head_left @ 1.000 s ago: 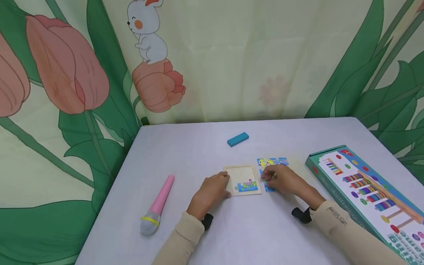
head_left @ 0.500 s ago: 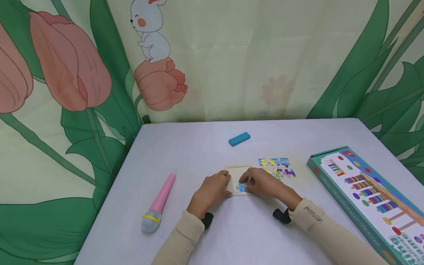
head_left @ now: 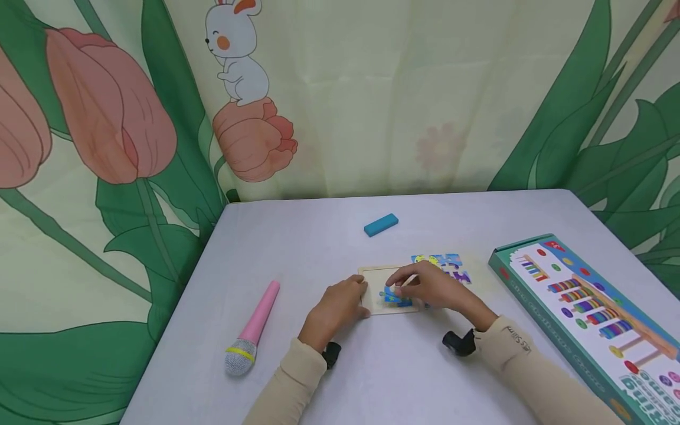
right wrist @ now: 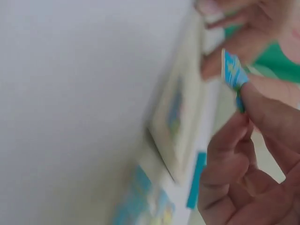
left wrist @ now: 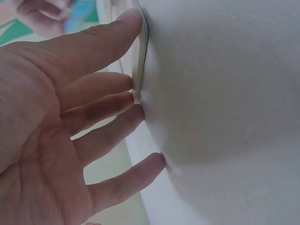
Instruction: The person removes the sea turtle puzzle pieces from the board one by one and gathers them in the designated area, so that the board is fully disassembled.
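Note:
My left hand (head_left: 336, 307) rests against the left side of a shallow wooden puzzle tray (head_left: 374, 280). Its fingers lie fairly straight, with thumb and fingertips touching the tray edge (left wrist: 142, 56) in the left wrist view. Over the tray's right half, my right hand (head_left: 438, 289) pinches a small blue jigsaw piece (right wrist: 233, 70) between thumb and finger. Below that hand, placed jigsaw pieces (head_left: 404, 303) lie along the bottom of the tray, partly covered. Several loose jigsaw pieces (head_left: 451, 260) lie beyond the right hand, partly hidden by it.
A pink toy microphone (head_left: 252, 330) lies to the left on the white table (head_left: 313, 236). A blue block (head_left: 381, 225) sits behind the tray. A large printed toy box (head_left: 584, 313) occupies the right side. A patterned curtain (head_left: 372, 94) hangs behind.
My right hand has moved left from the loose pieces to over the tray, dipped to the placed pieces, then shifted slightly back with a jigsaw piece pinched. The left hand has stayed put.

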{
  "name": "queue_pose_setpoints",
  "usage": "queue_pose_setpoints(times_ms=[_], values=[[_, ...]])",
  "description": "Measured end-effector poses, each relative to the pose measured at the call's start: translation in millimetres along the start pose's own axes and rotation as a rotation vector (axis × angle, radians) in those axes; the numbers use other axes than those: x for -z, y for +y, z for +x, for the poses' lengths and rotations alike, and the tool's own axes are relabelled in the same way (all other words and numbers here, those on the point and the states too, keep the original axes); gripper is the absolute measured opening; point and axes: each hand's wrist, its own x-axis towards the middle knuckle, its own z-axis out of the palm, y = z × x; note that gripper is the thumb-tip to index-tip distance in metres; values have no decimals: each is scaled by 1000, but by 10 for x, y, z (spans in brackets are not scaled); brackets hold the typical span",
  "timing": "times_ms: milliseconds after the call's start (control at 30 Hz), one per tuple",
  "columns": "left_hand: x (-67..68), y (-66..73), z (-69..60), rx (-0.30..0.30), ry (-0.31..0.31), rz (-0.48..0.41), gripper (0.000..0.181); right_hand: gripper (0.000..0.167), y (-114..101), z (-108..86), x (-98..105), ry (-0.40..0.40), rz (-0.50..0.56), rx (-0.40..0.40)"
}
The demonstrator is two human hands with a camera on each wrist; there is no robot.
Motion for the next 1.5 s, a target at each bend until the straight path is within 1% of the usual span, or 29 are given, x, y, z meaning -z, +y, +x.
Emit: queue_pose_setpoints(times_ms=[100,267,367,467,533,667,867,1133,1267,1333,1433,1500], values=[[4,4,-7,4,8,-8,62,18,53,-77,216,-14,12,-18],[1,1,-17,11,11,-11,63,20,241,-259,534,-48,-11,-170],[3,-1,-21,9,15,-1,63,20,366,-348,631,-78,-17,-229],[-3,-2,-18,10,17,8,63,19,460,-397,663,-78,-28,-267],[-4,-1,-17,14,17,7,63,18,504,-408,662,-68,-42,-278],[-12,3,-11,22,13,1,63,17,540,-389,626,-44,-101,-280],[-9,7,-9,25,16,-4,63,14,489,-358,536,5,-186,-284],[11,-13,-23,40,18,-14,63,11,399,-350,405,94,-295,-226],[11,-11,-20,46,14,-14,64,12,323,-328,355,102,-325,-219],[10,2,-18,49,7,-16,64,12,276,-298,304,102,-334,-203],[2,26,-17,48,-2,-17,64,15,208,-235,172,97,-313,-159],[-1,40,-18,47,-2,-12,64,21,166,-188,77,86,-284,-117]])
